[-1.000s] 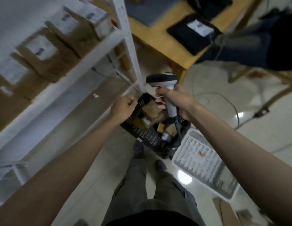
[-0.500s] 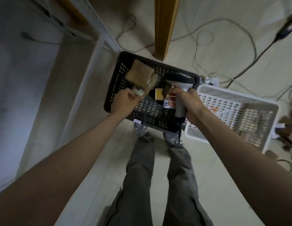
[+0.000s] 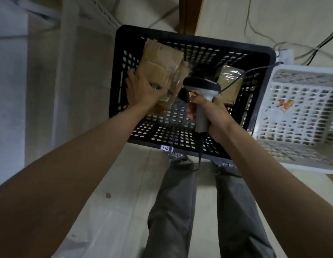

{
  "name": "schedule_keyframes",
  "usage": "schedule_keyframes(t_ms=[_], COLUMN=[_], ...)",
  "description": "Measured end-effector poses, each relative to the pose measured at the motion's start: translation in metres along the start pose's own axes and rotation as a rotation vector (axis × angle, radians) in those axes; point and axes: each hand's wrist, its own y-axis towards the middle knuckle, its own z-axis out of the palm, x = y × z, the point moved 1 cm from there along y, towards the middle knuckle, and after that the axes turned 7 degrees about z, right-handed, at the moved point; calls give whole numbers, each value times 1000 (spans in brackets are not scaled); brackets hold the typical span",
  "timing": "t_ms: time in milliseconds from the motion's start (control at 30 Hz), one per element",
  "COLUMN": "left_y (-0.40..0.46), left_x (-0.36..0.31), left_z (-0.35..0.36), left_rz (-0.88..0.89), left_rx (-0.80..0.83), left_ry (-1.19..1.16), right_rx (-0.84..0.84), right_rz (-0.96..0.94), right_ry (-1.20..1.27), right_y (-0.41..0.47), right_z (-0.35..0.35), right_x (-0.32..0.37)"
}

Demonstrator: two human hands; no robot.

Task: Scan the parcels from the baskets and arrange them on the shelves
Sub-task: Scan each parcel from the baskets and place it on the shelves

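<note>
While the right hand [image 3: 215, 116] is gripping the scanner [image 3: 202, 90], the left hand [image 3: 143, 90] is clutching a brown parcel [image 3: 162, 60] over the black basket [image 3: 195, 40] at frame centre.

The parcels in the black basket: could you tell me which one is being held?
The large brown paper parcel at the basket's left side; the left hand grips its near end. The smaller plastic-wrapped parcel by the right wall lies untouched.

**Pale floor, shelf frame, trailing cables**

A pale tiled floor [image 3: 124, 211] fills the lower view. A white metal shelf frame [image 3: 69, 53] stands at left. A wooden post [image 3: 189, 13] rises at top; thin cables [image 3: 254, 32] trail across the floor beyond.
</note>
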Motion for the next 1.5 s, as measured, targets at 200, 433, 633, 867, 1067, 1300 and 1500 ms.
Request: schedule_keyframes(t_ms=[200,433,633,867,1067,1300,1500], left_y=[52,54,12,-98,-208,-326,-433], left_x=[1,10,30,31,7,-24,-51], left_z=[34,54,46,8,-62,-149,-207], left_rz=[-67,-63,-161,-327,-421,-415,-394], left_rx=[41,-12,37,-10,-57,-312,-527], left_ry=[53,84,-125,-434,-703,-944,-1144], right_rx=[14,-6,-51,-42,24,160,243], right_rz=[36,69,96,86,13,-117,-189], right_ry=[84,100,84,-14,-217,-399,-601], right_y=[21,18,-4,-77,-181,-307,-405], right_z=[2,-6,-7,-13,-5,16,40], right_x=[-21,-38,-47,-33,14,67,71])
